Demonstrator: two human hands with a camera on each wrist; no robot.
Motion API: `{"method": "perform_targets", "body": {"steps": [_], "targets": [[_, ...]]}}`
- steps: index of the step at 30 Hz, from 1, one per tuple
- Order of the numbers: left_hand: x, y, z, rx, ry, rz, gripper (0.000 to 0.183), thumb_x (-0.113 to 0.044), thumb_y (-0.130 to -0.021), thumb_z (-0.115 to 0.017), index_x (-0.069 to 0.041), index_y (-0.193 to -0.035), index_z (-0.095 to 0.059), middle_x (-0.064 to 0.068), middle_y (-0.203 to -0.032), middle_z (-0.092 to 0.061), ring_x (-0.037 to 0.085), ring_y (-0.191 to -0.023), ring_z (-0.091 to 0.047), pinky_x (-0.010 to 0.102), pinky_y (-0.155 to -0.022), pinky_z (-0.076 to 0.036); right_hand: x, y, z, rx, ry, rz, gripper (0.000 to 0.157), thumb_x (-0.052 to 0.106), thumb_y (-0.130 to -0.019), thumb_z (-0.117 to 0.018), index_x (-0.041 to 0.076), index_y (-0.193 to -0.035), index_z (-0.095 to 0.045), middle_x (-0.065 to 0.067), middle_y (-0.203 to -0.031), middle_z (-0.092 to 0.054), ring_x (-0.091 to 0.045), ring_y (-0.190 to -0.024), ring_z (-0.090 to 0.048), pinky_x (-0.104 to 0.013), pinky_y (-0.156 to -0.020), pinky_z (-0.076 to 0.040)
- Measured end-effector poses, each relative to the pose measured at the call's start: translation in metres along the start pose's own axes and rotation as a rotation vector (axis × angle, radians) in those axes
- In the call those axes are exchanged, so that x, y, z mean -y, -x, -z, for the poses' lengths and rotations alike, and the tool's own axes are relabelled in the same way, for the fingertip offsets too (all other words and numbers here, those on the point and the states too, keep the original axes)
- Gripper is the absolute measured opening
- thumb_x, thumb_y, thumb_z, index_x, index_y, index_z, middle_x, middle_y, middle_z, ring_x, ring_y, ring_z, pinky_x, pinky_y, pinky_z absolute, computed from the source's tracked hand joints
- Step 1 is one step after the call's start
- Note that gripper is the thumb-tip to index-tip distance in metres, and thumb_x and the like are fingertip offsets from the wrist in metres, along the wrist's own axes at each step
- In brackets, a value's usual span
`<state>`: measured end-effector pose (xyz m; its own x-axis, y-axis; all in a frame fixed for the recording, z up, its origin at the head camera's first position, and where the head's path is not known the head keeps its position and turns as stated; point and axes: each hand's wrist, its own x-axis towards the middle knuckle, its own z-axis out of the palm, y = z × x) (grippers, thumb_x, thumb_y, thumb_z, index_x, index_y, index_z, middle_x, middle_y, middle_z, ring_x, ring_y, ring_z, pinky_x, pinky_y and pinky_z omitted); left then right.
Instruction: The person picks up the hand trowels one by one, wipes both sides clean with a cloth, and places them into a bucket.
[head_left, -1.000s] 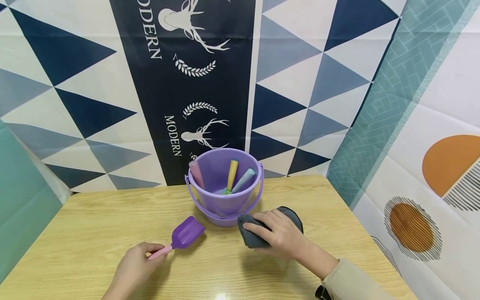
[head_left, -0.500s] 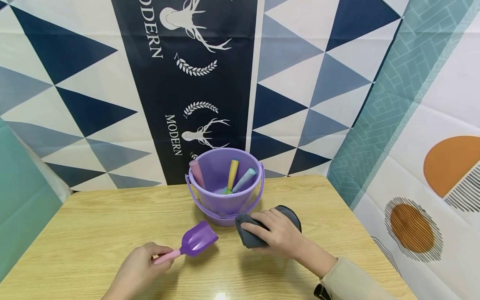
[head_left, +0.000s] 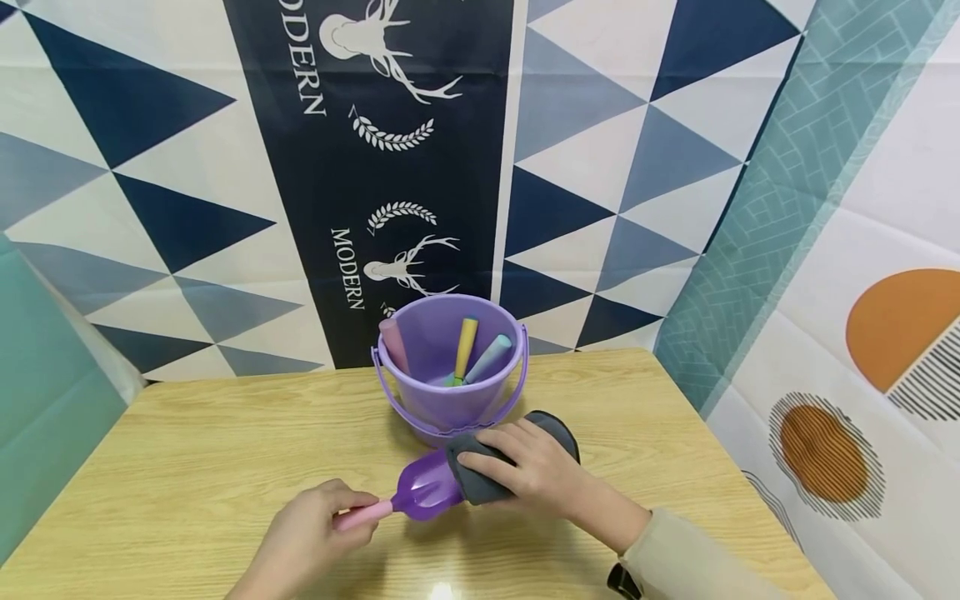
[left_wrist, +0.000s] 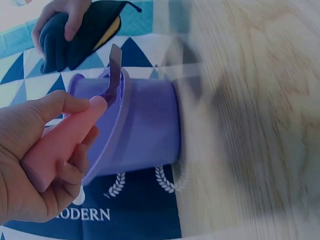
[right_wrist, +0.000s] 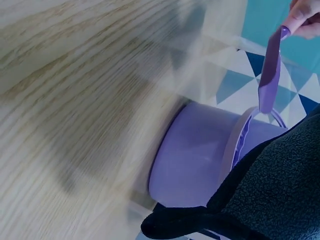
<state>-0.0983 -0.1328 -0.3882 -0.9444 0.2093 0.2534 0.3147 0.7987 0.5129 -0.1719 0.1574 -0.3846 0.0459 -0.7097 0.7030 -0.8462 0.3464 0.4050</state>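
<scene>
My left hand (head_left: 311,529) grips the pink handle of a small toy shovel (head_left: 426,487) with a purple blade. Its fingers wrap the handle (left_wrist: 62,142) in the left wrist view. My right hand (head_left: 536,471) holds a folded dark grey cloth (head_left: 476,483) with black edging, thumb on its near face. In the head view the cloth covers the tip of the blade; whether they touch I cannot tell. A patch of yellow shows inside the fold in the left wrist view. Fuzzy cloth (right_wrist: 280,185) fills the right wrist view's lower corner, hiding the right hand.
Behind both hands a purple bucket (head_left: 450,404) stands upright on the wooden table (head_left: 187,467), its handle lowered in front. Pink, yellow and light blue handles (head_left: 465,346) stick up inside it. Patterned sheets (head_left: 585,167) hang close behind the table's back edge.
My left hand has carried the shovel to the right, and its blade has turned more level. The right hand has shifted slightly left with the cloth, so the two now overlap in view.
</scene>
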Motion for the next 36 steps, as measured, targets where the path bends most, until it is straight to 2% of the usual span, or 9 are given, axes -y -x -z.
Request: {"method": "perform_targets", "body": {"steps": [3,8,10,15,23,28,31,36], "targets": [[-0.005,-0.001,-0.001,0.002,0.0,-0.031,0.019,-0.018,-0.068,-0.077,-0.021,-0.086,-0.075,-0.017,-0.072,-0.057,-0.005,-0.061,-0.043,0.016,-0.056,-0.04,0.002,-0.003,-0.003,0.004,-0.001,0.007,0.053,0.054,-0.083,-0.061,0.012,-0.116,-0.061,-0.008,-0.105,-0.062,-0.019,-0.088,-0.061,-0.03,-0.071,-0.05],[-0.014,-0.004,-0.003,0.006,0.002,-0.059,0.018,-0.017,-0.069,-0.076,-0.019,-0.086,-0.075,-0.016,-0.071,-0.057,-0.005,-0.06,-0.043,0.015,-0.056,-0.04,0.006,-0.007,-0.007,0.021,-0.008,0.015,0.064,0.052,-0.069,-0.076,0.013,-0.117,-0.061,-0.007,-0.105,-0.062,-0.019,-0.089,-0.062,-0.031,-0.074,-0.051],[-0.017,-0.005,-0.003,0.012,0.004,-0.066,0.018,-0.017,-0.07,-0.076,-0.018,-0.087,-0.075,-0.015,-0.073,-0.057,-0.004,-0.061,-0.043,0.016,-0.056,-0.04,0.007,-0.008,-0.009,0.03,-0.007,0.026,0.067,0.052,-0.066,-0.078,0.013,-0.117,-0.061,-0.007,-0.106,-0.062,-0.019,-0.09,-0.062,-0.031,-0.076,-0.052],[-0.029,-0.008,-0.004,0.003,-0.011,-0.12,0.017,-0.017,-0.071,-0.075,-0.017,-0.088,-0.075,-0.015,-0.074,-0.056,-0.005,-0.06,-0.042,0.015,-0.054,-0.039,0.01,-0.009,-0.013,0.043,0.013,0.066,0.057,0.055,-0.078,-0.066,0.014,-0.117,-0.06,-0.006,-0.105,-0.063,-0.018,-0.09,-0.062,-0.031,-0.079,-0.052],[-0.036,-0.006,-0.006,-0.114,-0.108,-0.258,0.016,-0.016,-0.07,-0.076,-0.02,-0.085,-0.074,-0.017,-0.074,-0.054,-0.006,-0.061,-0.041,0.015,-0.053,-0.039,0.012,-0.009,-0.014,0.054,0.044,0.088,0.054,0.055,-0.081,-0.062,0.015,-0.117,-0.06,-0.004,-0.102,-0.063,-0.016,-0.087,-0.061,-0.03,-0.077,-0.051],[-0.039,-0.005,-0.007,-0.164,-0.145,-0.327,0.016,-0.016,-0.068,-0.077,-0.02,-0.083,-0.073,-0.014,-0.075,-0.056,-0.004,-0.062,-0.043,0.015,-0.052,-0.038,0.011,-0.009,-0.011,0.082,0.055,0.091,0.055,0.056,-0.083,-0.059,0.015,-0.119,-0.059,-0.003,-0.101,-0.063,-0.016,-0.088,-0.061,-0.03,-0.078,-0.05],[-0.039,-0.005,-0.008,-0.174,-0.157,-0.348,0.016,-0.015,-0.068,-0.077,-0.02,-0.082,-0.072,-0.013,-0.075,-0.056,-0.003,-0.063,-0.043,0.015,-0.051,-0.037,0.011,-0.01,-0.008,0.123,0.056,0.082,0.056,0.056,-0.082,-0.061,0.015,-0.12,-0.058,-0.003,-0.102,-0.063,-0.016,-0.088,-0.06,-0.029,-0.078,-0.05],[-0.038,-0.004,-0.009,-0.189,-0.161,-0.347,0.014,-0.015,-0.068,-0.077,-0.019,-0.082,-0.073,-0.012,-0.074,-0.056,-0.003,-0.063,-0.043,0.014,-0.052,-0.038,0.009,-0.008,-0.002,0.198,0.062,0.048,0.054,0.053,-0.078,-0.067,0.017,-0.118,-0.058,-0.002,-0.102,-0.063,-0.015,-0.088,-0.06,-0.028,-0.077,-0.05]]}}
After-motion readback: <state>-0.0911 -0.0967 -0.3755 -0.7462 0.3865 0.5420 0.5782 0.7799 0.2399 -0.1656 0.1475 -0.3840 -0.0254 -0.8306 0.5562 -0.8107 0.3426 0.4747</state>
